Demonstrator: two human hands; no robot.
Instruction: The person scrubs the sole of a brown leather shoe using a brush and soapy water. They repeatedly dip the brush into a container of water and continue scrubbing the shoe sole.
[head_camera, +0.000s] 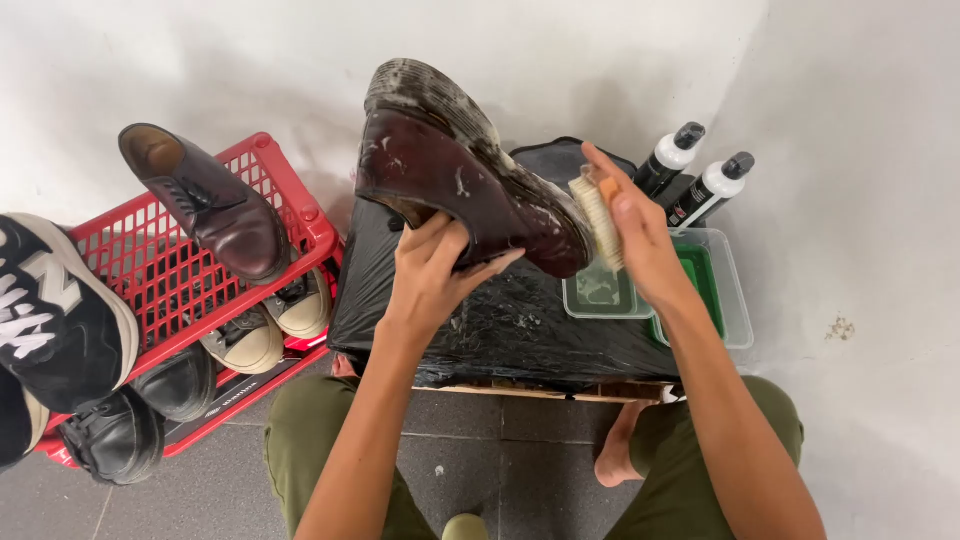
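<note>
**Soapy shoe held over a wrapped tabletop**

At far left, a black sneaker (50, 310) sits beside a red crate (190, 270) bearing one brown shoe (205, 200); two cream shoes (270, 325) and two black shoes (150, 410) lie below. The left hand (430, 275) has its fingers clamped on the brown leather shoe (470, 175), tilted sole-up above the black-wrapped tabletop (500, 330). The right hand (640, 235) has its fingers closed around one brush (597, 215) touching the toe. Suds could make the shoe slip from the grip, I judge. One clear tub (600, 295), one green tray (705, 280), two bottles (690, 175) follow.
</note>
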